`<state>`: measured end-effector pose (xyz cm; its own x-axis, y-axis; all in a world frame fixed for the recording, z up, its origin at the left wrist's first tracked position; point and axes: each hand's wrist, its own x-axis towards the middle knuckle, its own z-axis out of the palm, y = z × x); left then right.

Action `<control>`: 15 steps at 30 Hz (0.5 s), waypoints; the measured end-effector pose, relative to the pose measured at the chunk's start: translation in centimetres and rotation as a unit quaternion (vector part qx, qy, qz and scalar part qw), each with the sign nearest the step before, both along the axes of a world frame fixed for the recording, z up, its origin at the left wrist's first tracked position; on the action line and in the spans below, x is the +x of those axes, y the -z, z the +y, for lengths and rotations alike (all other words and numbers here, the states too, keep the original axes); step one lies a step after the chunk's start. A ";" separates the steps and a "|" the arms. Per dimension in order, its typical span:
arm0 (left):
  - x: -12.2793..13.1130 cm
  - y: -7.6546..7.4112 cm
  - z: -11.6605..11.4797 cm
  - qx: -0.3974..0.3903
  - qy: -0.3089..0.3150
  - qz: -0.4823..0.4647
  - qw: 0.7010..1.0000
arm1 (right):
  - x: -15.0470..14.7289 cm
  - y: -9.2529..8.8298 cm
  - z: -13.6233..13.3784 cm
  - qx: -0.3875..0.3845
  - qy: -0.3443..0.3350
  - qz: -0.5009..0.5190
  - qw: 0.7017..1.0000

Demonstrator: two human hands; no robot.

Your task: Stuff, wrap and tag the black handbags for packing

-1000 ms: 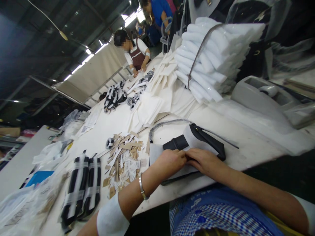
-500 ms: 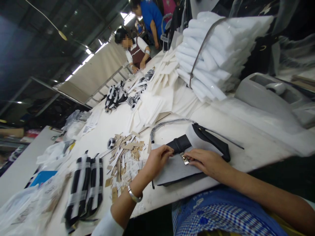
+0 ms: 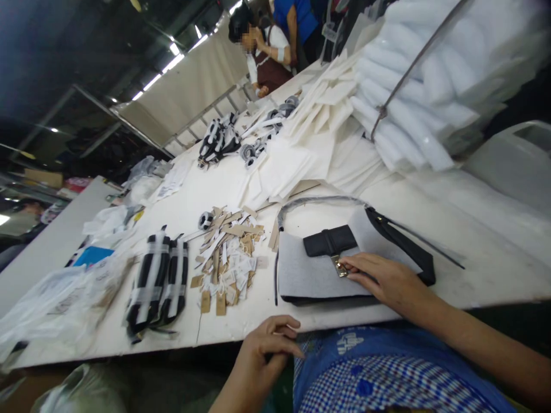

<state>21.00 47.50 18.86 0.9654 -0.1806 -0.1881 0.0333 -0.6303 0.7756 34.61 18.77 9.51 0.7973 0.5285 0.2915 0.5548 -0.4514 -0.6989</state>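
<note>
A grey and black handbag (image 3: 310, 272) lies flat near the front edge of the table. Its black flap strap (image 3: 329, 240) ends at a gold metal clasp (image 3: 338, 266). The fingertips of my right hand (image 3: 387, 281) pinch this clasp at its right side. Below the bag, off the table's front edge, my left hand (image 3: 271, 347) hangs in front of my apron with its fingers loosely bent and apart, holding nothing. A clear-wrapped handle (image 3: 318, 201) arches above the bag, and a thin dark strap (image 3: 430, 241) runs out to the right.
Paper tags (image 3: 228, 264) are heaped left of the bag, beside wrapped black straps (image 3: 150, 281). White foam sheets (image 3: 297, 166) and a tied stack of white padding (image 3: 413, 92) lie behind. Plastic bags (image 3: 64, 310) cover the left end. A co-worker (image 3: 271, 57) is at the far side.
My left hand has left the bag and dropped below the table edge. My right hand stays at the clasp. The view has shifted, and the co-worker's hand has risen to the head.
</note>
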 end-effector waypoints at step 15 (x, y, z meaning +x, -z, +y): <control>5.0 -1.1 -6.6 0.241 0.168 -0.377 0.879 | 0.4 -0.4 -0.1 -0.044 -0.007 -0.042 0.998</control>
